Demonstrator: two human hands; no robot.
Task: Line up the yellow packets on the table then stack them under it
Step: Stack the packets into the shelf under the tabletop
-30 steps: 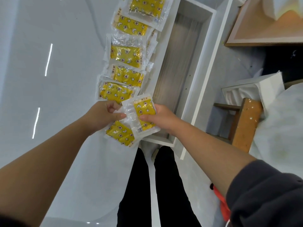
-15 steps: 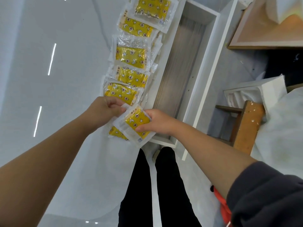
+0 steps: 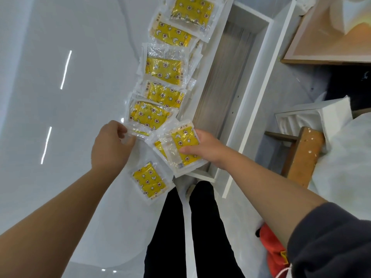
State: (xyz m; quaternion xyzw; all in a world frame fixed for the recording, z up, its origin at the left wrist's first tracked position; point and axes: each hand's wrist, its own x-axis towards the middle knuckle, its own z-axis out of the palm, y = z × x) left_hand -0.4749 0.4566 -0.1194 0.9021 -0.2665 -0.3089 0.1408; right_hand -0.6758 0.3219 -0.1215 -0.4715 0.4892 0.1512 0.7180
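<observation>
Left hand, centre-left, pinches the clear film border of the end packet, apparently squaring it with the overlapping row running to top centre on the glossy white table. Right hand, centre, grasps the held packet, likely for placement next; all are flat, crinkled transparent pouches with yellow printed squares.

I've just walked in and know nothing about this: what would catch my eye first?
The row of yellow packets, printed with stars and moons, runs along the white table's right edge. At its near end, the right hand grips a tilted packet while the left hand pinches the clear edge of the row's last packet. A lone packet lies nearer the person.
</observation>
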